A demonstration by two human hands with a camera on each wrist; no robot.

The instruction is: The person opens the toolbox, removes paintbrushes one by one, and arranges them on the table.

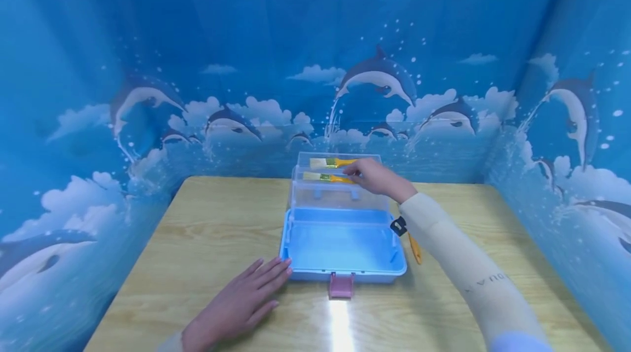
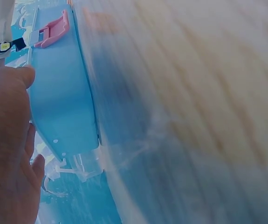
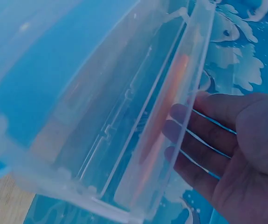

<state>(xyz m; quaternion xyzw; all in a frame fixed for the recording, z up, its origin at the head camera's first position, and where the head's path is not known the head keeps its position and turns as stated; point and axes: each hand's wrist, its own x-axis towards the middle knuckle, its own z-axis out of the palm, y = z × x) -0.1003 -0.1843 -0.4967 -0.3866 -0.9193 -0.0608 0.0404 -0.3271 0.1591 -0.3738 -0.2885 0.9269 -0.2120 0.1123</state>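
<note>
- From the head view, I see two brushes, the upper brush (image 1: 332, 162) and the lower brush (image 1: 325, 178), lying in the raised clear trays (image 1: 340, 197) behind the blue box (image 1: 315, 275).
- Those trays look light; a push from the right hand (image 1: 373, 176) could tip them or the box backward.
- The sleeve (image 1: 473, 264) passes above an orange handle (image 1: 415, 248) on the surface (image 1: 231, 220); a low elbow could knock it.
- The right arm reaches far forward, palm down, fingers bent at the brushes' handle ends.
- The left hand (image 1: 244, 297) lies flat and released, fingertips touching the box's front-left corner; so light a touch might not steady it.
- At the left wrist, the thumb is raised beside the box's wall, fingers clasping nothing; the pink latch (image 2: 54, 30) stands apart from them.
- At the right wrist, the fingers meet the tray's clear wall beside an orange brush handle (image 3: 166, 105); whether they grasp or merely touch, I cannot tell. Pressing sideways could flex that wall.
</note>
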